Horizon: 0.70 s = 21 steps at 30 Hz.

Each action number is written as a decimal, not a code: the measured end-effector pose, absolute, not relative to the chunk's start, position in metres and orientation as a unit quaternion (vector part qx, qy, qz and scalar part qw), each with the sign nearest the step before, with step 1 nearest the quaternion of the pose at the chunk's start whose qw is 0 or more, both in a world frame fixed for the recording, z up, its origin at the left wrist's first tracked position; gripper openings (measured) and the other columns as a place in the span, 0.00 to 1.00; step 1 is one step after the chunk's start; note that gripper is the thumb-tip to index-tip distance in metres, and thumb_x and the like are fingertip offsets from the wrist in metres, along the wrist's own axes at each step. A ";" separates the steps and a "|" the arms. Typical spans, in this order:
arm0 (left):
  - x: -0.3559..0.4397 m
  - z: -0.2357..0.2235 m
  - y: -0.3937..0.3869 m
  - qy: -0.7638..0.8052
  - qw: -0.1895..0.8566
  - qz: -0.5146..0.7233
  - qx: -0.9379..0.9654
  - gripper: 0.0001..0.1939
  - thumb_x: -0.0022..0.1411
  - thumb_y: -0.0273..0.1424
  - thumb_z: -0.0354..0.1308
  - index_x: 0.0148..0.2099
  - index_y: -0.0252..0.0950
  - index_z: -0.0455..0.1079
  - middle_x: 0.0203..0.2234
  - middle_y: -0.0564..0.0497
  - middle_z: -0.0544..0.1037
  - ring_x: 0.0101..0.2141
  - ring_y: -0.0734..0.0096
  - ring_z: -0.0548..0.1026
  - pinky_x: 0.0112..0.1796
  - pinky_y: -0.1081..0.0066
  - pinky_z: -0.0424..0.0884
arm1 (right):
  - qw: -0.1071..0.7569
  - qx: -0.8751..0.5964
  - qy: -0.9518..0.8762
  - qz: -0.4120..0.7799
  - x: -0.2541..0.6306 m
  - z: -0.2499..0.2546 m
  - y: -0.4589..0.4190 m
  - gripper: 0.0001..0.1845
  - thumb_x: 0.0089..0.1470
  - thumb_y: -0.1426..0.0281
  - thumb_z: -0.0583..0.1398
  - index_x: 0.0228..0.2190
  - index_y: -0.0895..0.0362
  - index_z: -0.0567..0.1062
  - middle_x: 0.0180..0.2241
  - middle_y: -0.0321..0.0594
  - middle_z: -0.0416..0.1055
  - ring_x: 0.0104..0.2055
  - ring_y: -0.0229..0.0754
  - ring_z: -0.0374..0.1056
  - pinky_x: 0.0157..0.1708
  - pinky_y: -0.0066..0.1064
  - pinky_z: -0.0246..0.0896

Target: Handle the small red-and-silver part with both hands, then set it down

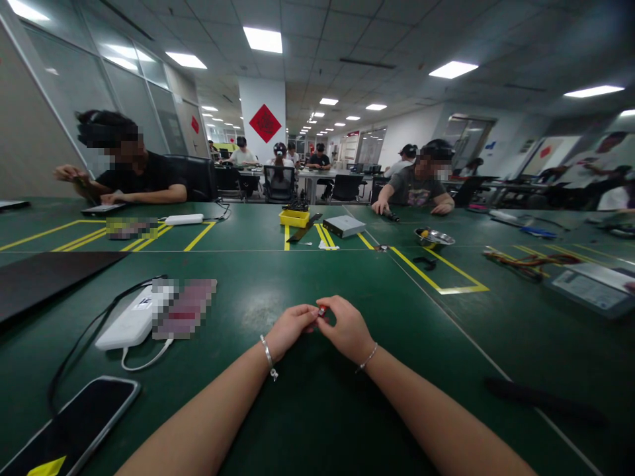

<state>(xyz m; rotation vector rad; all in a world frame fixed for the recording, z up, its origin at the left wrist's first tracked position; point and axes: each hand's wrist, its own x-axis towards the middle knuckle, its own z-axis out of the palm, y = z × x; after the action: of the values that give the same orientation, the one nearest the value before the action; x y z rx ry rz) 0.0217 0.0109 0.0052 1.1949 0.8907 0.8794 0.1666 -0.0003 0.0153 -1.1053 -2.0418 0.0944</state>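
In the head view, my left hand [294, 328] and my right hand [347, 325] meet over the middle of the green table [278, 277]. Between their fingertips is a small red piece [322, 310] with a whitish or metallic part. Its exact kind is too small to make out. The right thumb and index finger pinch it from the right. The left thumb and fingers close on its left side and hide part of it. Both hands are closed, with a bracelet on each wrist.
Left of me lie a white power bank [133, 317] with cables and a phone [74, 423]. Ahead are a yellow bin [294, 219], a grey metal box [344, 226] and a metal bowl [441, 239]. A power supply unit [592, 287] sits right. Co-workers sit across the table.
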 end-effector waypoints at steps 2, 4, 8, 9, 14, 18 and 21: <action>0.021 0.009 0.010 0.409 0.640 0.380 0.528 0.10 0.51 0.34 0.53 0.34 0.33 0.67 0.29 0.48 0.75 0.32 0.73 0.71 0.32 0.75 0.62 | 0.407 -0.452 -0.794 0.018 0.181 0.019 0.008 0.11 0.44 0.74 0.54 0.33 0.56 0.70 0.32 0.41 0.68 0.37 0.41 0.63 0.38 0.33 0.59; 0.020 0.013 0.009 0.427 0.631 0.373 0.529 0.09 0.52 0.33 0.52 0.35 0.34 0.66 0.31 0.47 0.75 0.32 0.73 0.71 0.32 0.74 0.62 | 0.421 -0.490 -0.763 -0.015 0.204 0.021 0.020 0.10 0.45 0.73 0.53 0.32 0.56 0.71 0.34 0.42 0.68 0.38 0.40 0.63 0.40 0.34 0.59; 0.017 0.015 0.011 0.463 0.574 0.371 0.564 0.07 0.51 0.30 0.51 0.34 0.34 0.66 0.30 0.48 0.76 0.31 0.73 0.71 0.32 0.73 0.62 | 0.378 -0.632 -0.673 -0.073 0.273 0.018 0.042 0.12 0.46 0.69 0.52 0.32 0.57 0.73 0.33 0.43 0.69 0.38 0.42 0.63 0.39 0.36 0.58; 0.015 0.013 0.013 0.470 0.554 0.373 0.576 0.07 0.51 0.30 0.51 0.34 0.34 0.66 0.30 0.48 0.76 0.31 0.72 0.71 0.32 0.73 0.62 | 0.355 -0.669 -0.648 -0.081 0.291 0.015 0.046 0.13 0.46 0.68 0.52 0.32 0.58 0.73 0.33 0.44 0.69 0.38 0.43 0.63 0.38 0.36 0.58; 0.007 -0.002 0.022 0.508 0.388 0.363 0.678 0.06 0.49 0.30 0.53 0.31 0.38 0.69 0.29 0.50 0.75 0.32 0.67 0.70 0.36 0.70 0.61 | 0.279 -0.806 -0.521 -0.035 0.352 -0.001 0.051 0.15 0.43 0.66 0.52 0.32 0.57 0.74 0.33 0.44 0.70 0.33 0.43 0.65 0.31 0.33 0.58; 0.007 -0.005 0.021 0.520 0.274 0.318 0.744 0.09 0.49 0.30 0.53 0.34 0.39 0.70 0.34 0.49 0.73 0.40 0.64 0.67 0.43 0.67 0.59 | 0.221 -0.837 -0.501 -0.001 0.364 -0.009 0.052 0.14 0.42 0.66 0.53 0.32 0.55 0.73 0.33 0.41 0.71 0.32 0.43 0.65 0.30 0.33 0.59; 0.009 -0.005 0.018 0.520 0.222 0.281 0.776 0.10 0.51 0.30 0.51 0.37 0.38 0.68 0.38 0.50 0.72 0.43 0.65 0.66 0.46 0.67 0.58 | 0.190 -0.853 -0.486 0.005 0.362 -0.009 0.051 0.14 0.43 0.66 0.53 0.33 0.53 0.73 0.31 0.40 0.71 0.33 0.44 0.65 0.31 0.33 0.59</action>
<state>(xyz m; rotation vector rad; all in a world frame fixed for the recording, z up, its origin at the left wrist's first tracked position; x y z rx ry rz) 0.0088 0.0176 -0.0046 2.1427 1.4356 0.7749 0.3620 0.0515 -0.0093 -2.3974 -1.3663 0.0150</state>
